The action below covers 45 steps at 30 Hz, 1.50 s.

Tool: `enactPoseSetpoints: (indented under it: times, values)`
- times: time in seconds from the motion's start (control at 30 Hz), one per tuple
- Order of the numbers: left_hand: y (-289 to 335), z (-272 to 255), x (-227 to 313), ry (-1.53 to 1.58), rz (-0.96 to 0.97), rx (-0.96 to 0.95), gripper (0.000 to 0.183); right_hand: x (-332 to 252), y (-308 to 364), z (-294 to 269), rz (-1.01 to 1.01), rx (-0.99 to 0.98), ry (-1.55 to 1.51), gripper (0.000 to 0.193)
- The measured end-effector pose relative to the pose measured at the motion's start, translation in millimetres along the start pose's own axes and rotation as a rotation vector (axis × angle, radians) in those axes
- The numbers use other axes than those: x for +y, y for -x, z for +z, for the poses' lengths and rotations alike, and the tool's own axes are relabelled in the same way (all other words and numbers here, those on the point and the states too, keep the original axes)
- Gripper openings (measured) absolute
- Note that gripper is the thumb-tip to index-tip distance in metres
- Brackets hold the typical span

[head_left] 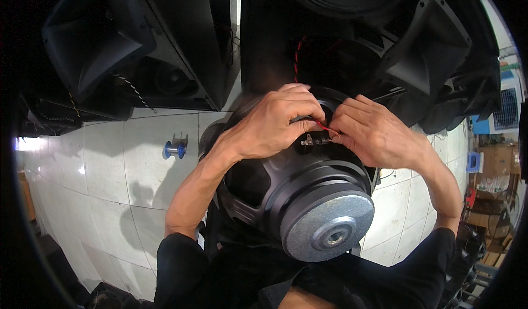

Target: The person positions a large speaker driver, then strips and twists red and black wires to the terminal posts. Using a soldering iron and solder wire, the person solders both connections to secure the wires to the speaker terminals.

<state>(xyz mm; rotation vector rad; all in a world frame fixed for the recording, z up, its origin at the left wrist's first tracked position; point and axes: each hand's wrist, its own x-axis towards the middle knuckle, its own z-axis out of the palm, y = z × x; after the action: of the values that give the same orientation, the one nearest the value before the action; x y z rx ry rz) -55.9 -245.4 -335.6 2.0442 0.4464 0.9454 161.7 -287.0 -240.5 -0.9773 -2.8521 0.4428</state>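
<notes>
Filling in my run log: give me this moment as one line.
left hand: pinching red wire | right hand: holding wire at terminal tab | speaker driver: magnet toward camera

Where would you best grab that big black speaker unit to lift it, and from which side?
Probably by the black frame spokes of the speaker unit, one hand either side. The round grey magnet faces up toward the person and looks smooth and heavy, offering little purchase. Keep clear of the far edge, where the left hand and right hand pinch a red wire at the terminals.
</notes>
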Motion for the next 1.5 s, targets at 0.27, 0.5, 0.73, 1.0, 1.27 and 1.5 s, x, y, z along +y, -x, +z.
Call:
enactPoseSetpoints:
  times: [0.27,0.5,0.73,1.0,1.27,1.5]
  values:
    - [-1,0,3,0.009,-0.053,-0.002,0.005,16,-10,-5,0.318,-0.187,-0.476,0.016]
    - [-1,0,2,0.02,-0.018,0.01,0.005,2,8,-3,0.409,0.255,-0.423,0.016]
    - [0,0,3,0.017,-0.032,0.012,0.006,-19,24,22,0.078,0.383,-0.002,0.016]
    - [-2,-1,3,-0.001,-0.024,0.001,0.007,-12,22,32,0.09,0.391,-0.079,0.017]
    - [0,-1,3,0.008,-0.032,0.002,0.006,-8,14,19,0.317,0.165,-0.288,0.016]
    - [-1,0,-1,0.022,-0.008,0.002,0.008,-2,0,3,0.471,-0.124,-0.482,0.02]
